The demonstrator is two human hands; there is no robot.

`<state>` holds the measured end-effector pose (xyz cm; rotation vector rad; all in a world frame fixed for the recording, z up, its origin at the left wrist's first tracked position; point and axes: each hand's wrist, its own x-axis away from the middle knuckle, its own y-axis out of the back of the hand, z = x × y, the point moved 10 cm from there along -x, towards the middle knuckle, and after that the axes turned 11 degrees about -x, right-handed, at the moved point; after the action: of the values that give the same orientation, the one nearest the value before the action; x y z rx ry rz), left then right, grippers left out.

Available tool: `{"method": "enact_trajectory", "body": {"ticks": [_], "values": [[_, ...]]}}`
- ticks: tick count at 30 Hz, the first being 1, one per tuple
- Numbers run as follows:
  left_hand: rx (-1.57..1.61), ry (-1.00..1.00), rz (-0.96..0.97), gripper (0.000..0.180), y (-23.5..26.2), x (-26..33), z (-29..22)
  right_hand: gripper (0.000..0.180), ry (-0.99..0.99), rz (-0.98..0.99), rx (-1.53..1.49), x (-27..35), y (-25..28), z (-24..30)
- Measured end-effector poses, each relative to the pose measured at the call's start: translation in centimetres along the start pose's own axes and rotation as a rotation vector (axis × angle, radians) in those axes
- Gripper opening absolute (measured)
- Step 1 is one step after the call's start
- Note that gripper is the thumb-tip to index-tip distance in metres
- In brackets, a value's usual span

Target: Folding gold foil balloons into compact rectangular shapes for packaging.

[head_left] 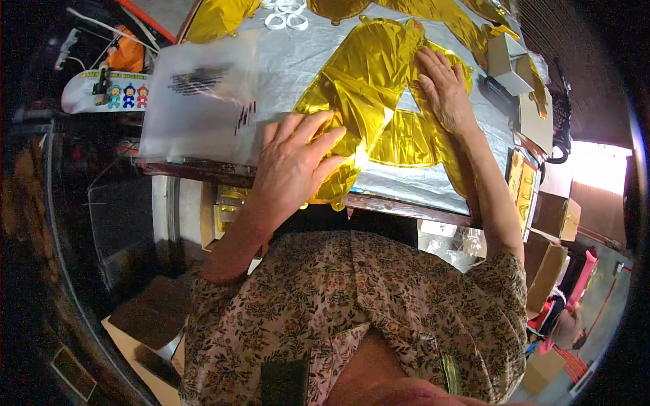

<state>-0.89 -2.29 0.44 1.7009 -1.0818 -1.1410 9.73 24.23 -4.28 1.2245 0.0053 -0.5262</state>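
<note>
A shiny gold foil balloon (369, 74), flat and creased, lies on the silver-grey table covering (277, 74). It has a triangular gap in its middle and two legs pointing toward me. My left hand (298, 155) rests on its left leg, with fingers bent a little and spread apart. On the upper right part lies my right hand (445, 91), its fingers stretched out over the foil. Neither hand grips anything that I can see. The foil under both palms is hidden.
A stack of clear plastic bags (200, 101) lies at the table's left. White ribbon loops (286, 13) and more gold foil balloons (220, 19) are at the far side. A small white box (508, 64) stands at the right. Cardboard boxes (145, 318) sit below, left.
</note>
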Motion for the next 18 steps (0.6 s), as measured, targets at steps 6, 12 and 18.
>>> {"method": "enact_trajectory", "body": {"ticks": [6, 12, 18], "values": [[0.006, -0.008, -0.020, 0.042, -0.2, 0.3, 0.5, 0.047, -0.002, -0.004, -0.002, 0.3, 0.2, -0.2], [-0.006, 0.004, -0.004, 0.043, -0.6, 0.3, 1.3, 0.047, -0.012, 0.011, 0.001, 0.2, -0.3, -0.1], [-0.008, -0.006, 0.007, 0.042, -0.2, -0.1, 1.6, 0.046, -0.014, -0.001, 0.003, -0.1, 0.1, -0.1]]}}
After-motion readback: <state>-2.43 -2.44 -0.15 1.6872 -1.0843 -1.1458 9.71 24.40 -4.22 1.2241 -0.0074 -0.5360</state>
